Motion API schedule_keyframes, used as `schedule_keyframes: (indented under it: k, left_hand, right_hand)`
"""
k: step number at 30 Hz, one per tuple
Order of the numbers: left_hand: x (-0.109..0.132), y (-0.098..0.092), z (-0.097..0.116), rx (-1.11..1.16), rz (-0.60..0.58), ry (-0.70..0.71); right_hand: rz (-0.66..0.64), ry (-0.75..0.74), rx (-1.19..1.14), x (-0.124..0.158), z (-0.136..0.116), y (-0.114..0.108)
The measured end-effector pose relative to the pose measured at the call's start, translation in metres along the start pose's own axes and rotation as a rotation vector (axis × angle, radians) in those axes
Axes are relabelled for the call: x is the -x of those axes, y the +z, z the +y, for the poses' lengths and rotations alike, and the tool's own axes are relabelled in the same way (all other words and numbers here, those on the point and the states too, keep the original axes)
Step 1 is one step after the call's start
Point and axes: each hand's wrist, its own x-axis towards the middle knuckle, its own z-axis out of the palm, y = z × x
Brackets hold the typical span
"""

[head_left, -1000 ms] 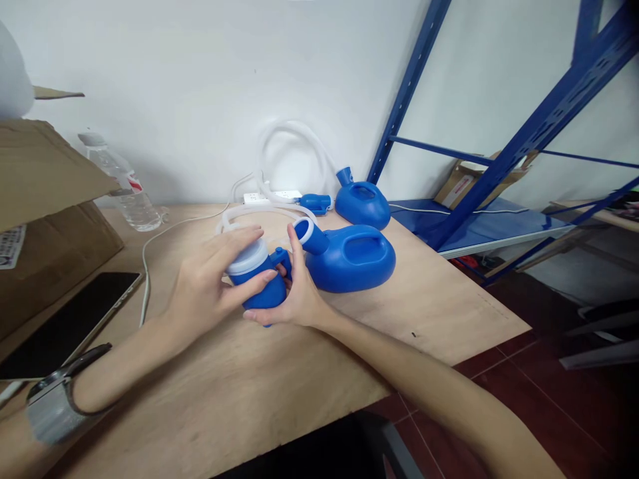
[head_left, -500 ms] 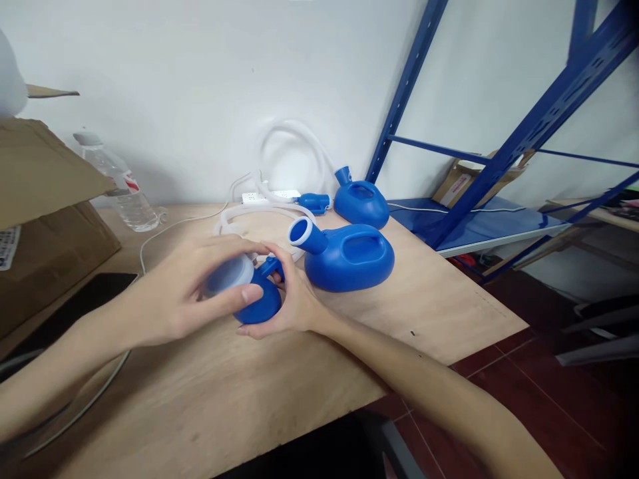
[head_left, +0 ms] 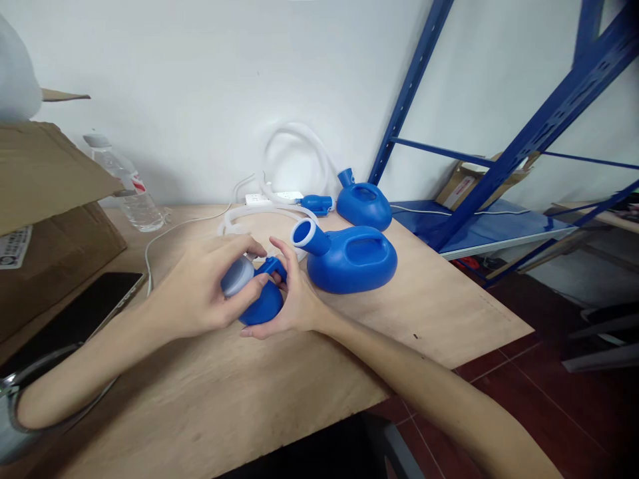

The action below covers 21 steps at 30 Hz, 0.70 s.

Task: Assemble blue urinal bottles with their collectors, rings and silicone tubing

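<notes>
My right hand (head_left: 294, 299) is closed around a blue plastic urinal head (head_left: 263, 306) with a small handle, just above the wooden table. My left hand (head_left: 200, 283) grips the translucent whitish cap (head_left: 237, 276) at the head's left end, thumb in front and fingers over the top. Whether the cap is seated or loose cannot be seen, as the fingers cover the joint. Right of my hands stands a blue urinal bottle (head_left: 352, 263) with a handle and an open, pale-rimmed neck. A second blue urinal bottle (head_left: 367, 207) is behind it.
A clear hose (head_left: 299, 125) loops up against the wall, near another blue urinal head (head_left: 317, 203) and a white power strip (head_left: 273, 197). At left are a cardboard box (head_left: 54, 253), a water bottle (head_left: 134, 193) and a phone (head_left: 74, 316). Blue shelving (head_left: 479, 193) stands at right.
My left hand has shifted slightly right and turned on the cap, its fingers now curled more tightly. My right index finger has lifted away from the left fingertips; the view has moved slightly.
</notes>
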Motion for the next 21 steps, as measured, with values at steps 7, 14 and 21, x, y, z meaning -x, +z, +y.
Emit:
schedule_keyframes:
  k: [7, 14, 21]
  left_hand:
    - [0.001, 0.005, 0.001, 0.005, 0.056, -0.016]
    - [-0.006, 0.002, 0.004, 0.047, -0.013, 0.009]
    - [-0.007, 0.0, 0.003, 0.05, -0.052, 0.0]
  right_hand:
    - [0.025, -0.03, 0.069, -0.001, 0.008, -0.002]
    - [0.042, -0.087, 0.046, -0.002, 0.01, -0.004]
    - [0.015, -0.029, 0.057, -0.001, 0.005, -0.004]
